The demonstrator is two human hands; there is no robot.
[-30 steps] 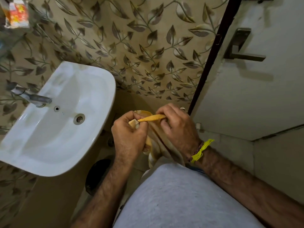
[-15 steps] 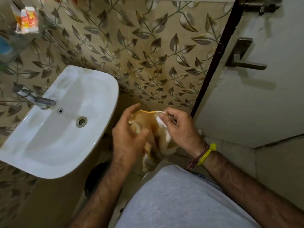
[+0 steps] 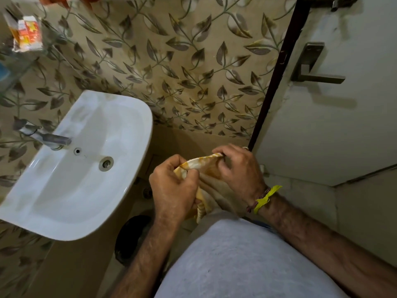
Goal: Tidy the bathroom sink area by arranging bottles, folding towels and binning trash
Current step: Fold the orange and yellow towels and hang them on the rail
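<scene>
Home bathroom: white washbasin (image 3: 71, 190), tap (image 3: 46, 137), leaf-patterned wall tiles (image 3: 182, 67).

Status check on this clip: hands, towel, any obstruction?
Left hand and right hand both grip the yellow-and-white towel by its top edge. Towel hangs beside the sink. Nothing obstructing.

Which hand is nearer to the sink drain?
Left. The left hand grips the towel just right of the sink, nearer its drain; the right hand holds the towel's far end, nearer the door.

Glossy white ceramic sink (image 3: 64, 190), dull metal tap (image 3: 46, 137), soft yellow-patterned cloth towel (image 3: 206, 166), matt leaf-printed wall tiles (image 3: 171, 61).
</scene>
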